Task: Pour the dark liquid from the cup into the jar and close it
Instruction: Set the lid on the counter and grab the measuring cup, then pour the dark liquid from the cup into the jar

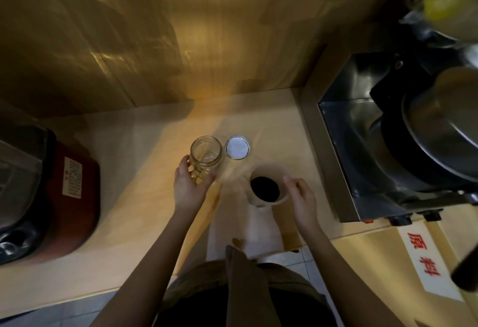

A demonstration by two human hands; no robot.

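Observation:
An empty clear glass jar (206, 154) stands upright on the pale wooden counter (134, 213), its mouth open. My left hand (188, 187) wraps around the jar's lower part from the near side. The jar's lid (238, 147) lies flat on the counter just right of the jar. A light cup (267, 187) holding dark liquid stands nearer to me and to the right of the jar. My right hand (301, 197) hovers at the cup's right rim with fingers apart, and I cannot tell whether it touches the cup.
A red and black appliance (49, 192) sits at the left of the counter. A steel stove unit (367, 151) with a pan (439, 130) fills the right side. A wood-panelled wall rises behind. A white label with red characters (424, 262) is on the counter front.

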